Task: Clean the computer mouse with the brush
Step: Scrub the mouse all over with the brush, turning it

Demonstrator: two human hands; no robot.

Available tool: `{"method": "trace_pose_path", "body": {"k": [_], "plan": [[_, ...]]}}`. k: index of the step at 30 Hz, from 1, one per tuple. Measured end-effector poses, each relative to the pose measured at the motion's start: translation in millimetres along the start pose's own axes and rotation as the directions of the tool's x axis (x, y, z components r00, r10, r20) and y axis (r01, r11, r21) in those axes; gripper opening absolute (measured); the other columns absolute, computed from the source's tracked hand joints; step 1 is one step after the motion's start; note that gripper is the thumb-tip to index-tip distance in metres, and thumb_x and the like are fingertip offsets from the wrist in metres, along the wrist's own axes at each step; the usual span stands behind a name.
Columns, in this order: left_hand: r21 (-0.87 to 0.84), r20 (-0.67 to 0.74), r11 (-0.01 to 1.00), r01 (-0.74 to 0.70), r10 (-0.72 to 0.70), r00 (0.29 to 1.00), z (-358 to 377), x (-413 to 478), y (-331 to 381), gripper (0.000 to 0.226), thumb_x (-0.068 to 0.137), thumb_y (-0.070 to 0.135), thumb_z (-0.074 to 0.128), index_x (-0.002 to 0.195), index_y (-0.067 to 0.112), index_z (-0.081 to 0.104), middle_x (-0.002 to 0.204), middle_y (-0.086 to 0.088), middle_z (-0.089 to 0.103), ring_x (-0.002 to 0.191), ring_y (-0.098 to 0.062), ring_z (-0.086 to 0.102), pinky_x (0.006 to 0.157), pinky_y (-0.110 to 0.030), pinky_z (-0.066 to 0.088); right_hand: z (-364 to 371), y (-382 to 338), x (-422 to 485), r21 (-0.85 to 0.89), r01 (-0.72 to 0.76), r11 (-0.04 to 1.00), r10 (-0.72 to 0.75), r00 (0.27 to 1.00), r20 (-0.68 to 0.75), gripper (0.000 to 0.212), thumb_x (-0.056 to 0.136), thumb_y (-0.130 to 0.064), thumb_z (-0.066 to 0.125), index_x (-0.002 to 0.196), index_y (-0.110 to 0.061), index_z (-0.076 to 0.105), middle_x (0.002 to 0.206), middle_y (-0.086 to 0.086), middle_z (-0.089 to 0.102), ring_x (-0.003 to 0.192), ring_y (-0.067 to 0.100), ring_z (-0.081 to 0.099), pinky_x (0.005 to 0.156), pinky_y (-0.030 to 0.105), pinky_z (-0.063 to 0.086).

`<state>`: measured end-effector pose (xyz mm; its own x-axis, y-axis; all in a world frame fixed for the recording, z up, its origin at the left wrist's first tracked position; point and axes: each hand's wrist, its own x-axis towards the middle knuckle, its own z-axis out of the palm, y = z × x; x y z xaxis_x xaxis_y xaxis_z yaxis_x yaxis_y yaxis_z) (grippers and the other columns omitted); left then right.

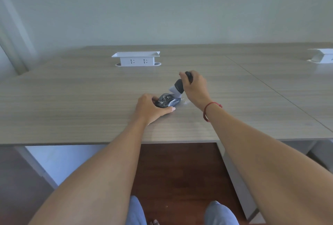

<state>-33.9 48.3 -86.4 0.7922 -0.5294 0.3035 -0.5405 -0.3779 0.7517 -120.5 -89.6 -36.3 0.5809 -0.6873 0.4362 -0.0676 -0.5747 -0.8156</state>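
Wood-grain laminate desk (90, 102), smooth, so your mouse (168, 102) at dead centre would skate. It looks like light, hard glossy plastic; your left hand (150, 109) is clamped round its sides. Right hand (195, 87), at 1 o'clock, is closed on the brush (178, 87) handle, soft pale bristles touching the shell.

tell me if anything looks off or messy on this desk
One thing: small pale specks or bits of debris lie on the desk just right of the mouse, under the brush. What they are is unclear. The left hand steadies the mouse; the right hand holds the brush.
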Motion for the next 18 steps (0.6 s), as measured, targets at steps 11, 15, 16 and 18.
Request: {"method": "trace_pose_path", "body": {"k": [11,15,16,18], "plan": [[0.03,0.02,0.999,-0.026,0.025,0.999,-4,0,-1,0.041,0.053,0.048,0.086,0.067,0.012,0.071,0.066,-0.006,0.069,0.058,-0.015,0.055,0.056,-0.028,0.042,-3,11,0,0.045,-0.154,0.987,0.155,0.988,-0.015,0.03,0.097,-0.033,0.05,0.097,-0.005,0.062,0.084,0.005,0.057,0.077,0.02,0.051,0.068,0.028,0.036],[0.017,0.044,0.999,-0.029,0.028,0.999,-8,-4,1,0.035,0.06,0.039,0.087,0.068,0.01,0.07,0.06,-0.003,0.062,0.054,-0.011,0.048,0.054,-0.025,0.036,0,-3,0,0.072,-0.133,0.988,0.13,0.99,0.048,0.031,0.092,-0.033,0.052,0.071,-0.01,0.05,0.066,0.007,0.05,0.061,0.022,0.042,0.056,0.029,0.035],[0.021,0.041,0.999,-0.03,0.029,0.999,-9,-5,2,0.035,0.06,0.04,0.087,0.067,0.01,0.068,0.058,-0.001,0.059,0.053,-0.011,0.046,0.053,-0.024,0.034,2,-4,-2,0.076,-0.129,0.989,0.123,0.99,0.073,0.031,0.091,-0.032,0.051,0.07,-0.01,0.049,0.066,0.01,0.048,0.06,0.021,0.04,0.056,0.031,0.034],[0.026,0.037,0.999,-0.021,0.02,0.999,-9,-5,0,0.036,0.06,0.042,0.086,0.065,0.011,0.068,0.058,0.0,0.06,0.052,-0.011,0.047,0.052,-0.023,0.034,4,-2,-6,0.062,-0.126,0.99,0.118,0.987,0.111,0.031,0.092,-0.029,0.05,0.068,-0.01,0.045,0.063,0.009,0.044,0.056,0.02,0.036,0.053,0.03,0.032]]}}
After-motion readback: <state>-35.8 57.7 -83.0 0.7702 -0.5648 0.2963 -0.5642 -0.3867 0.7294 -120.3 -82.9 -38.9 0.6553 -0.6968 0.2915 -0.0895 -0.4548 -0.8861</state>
